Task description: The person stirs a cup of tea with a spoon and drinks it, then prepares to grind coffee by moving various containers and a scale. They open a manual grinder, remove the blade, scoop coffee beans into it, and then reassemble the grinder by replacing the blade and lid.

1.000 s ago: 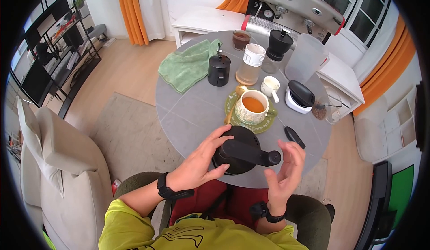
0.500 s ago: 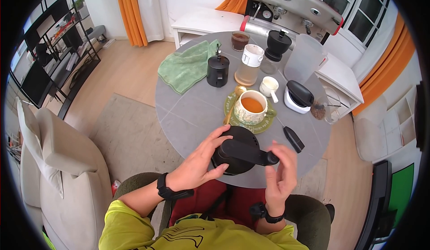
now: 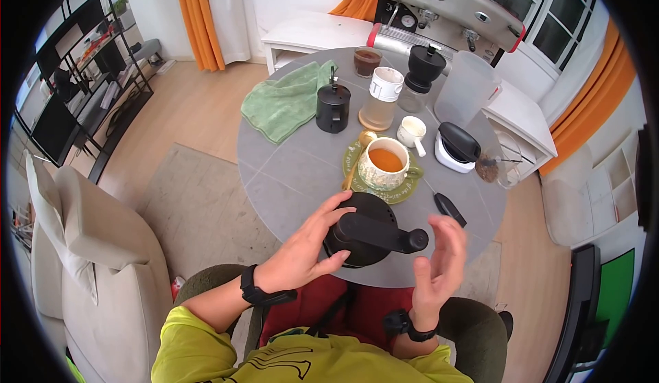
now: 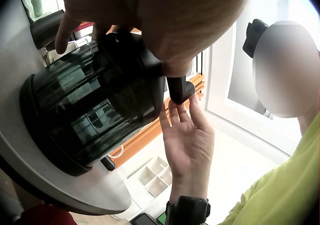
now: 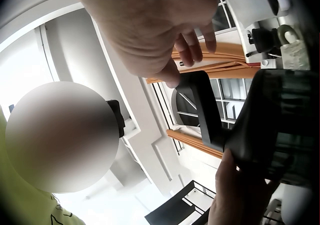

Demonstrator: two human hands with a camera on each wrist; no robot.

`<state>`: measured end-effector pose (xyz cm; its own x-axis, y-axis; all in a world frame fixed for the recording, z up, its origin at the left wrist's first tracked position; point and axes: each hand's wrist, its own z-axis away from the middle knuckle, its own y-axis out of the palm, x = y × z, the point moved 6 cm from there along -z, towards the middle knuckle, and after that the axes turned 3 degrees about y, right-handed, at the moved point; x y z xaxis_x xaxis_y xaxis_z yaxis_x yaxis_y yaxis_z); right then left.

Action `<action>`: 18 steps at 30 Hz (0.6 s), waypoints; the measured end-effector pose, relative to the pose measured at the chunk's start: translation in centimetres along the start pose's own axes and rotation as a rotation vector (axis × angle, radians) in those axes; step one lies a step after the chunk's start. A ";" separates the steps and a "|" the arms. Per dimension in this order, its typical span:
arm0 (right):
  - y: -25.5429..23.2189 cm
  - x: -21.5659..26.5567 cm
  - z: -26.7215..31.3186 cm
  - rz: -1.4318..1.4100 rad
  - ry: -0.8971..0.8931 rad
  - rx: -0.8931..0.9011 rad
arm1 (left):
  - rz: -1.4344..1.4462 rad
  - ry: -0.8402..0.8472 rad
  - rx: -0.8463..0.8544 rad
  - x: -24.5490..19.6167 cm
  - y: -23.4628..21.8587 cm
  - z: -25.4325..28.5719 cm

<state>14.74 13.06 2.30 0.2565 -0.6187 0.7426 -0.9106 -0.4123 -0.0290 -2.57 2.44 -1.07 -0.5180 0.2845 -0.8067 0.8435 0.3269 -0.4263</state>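
A black canister with a crank on its lid stands on the table's near edge; its dark see-through body shows in the left wrist view. Curved over the lid's left side, my left hand steadies it, thumb at the front rim and fingers behind. The crank arm points right, ending in a round knob. Just right of this knob is my right hand, fingers loosely bent and the thumb spread. Beyond the canister, a patterned cup of orange-brown liquid sits on a green saucer.
Farther back are a green cloth, a black lidded pot, a white-collared glass carafe, a hand grinder, a clear pitcher and a small white cup. A black-handled tool lies at right.
My right hand came in to the crank knob half a second ago, then drew back a little to the right. The left hand and the canister stay in place.
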 end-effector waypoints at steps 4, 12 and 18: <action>0.6 -0.6 0.3 0.054 0.039 0.176 | -0.006 0.003 -0.001 0.1 0.1 0.0; 0.5 -0.2 -0.2 0.060 0.048 0.114 | -0.001 0.000 0.001 0.2 0.1 0.0; -0.2 -0.6 0.2 0.064 -0.026 0.049 | -0.027 0.022 -0.013 0.0 -0.1 0.0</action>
<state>14.80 13.37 1.67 0.2069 -0.6615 0.7208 -0.9085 -0.4034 -0.1093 -2.62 2.43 -1.03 -0.5433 0.2956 -0.7858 0.8276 0.3460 -0.4420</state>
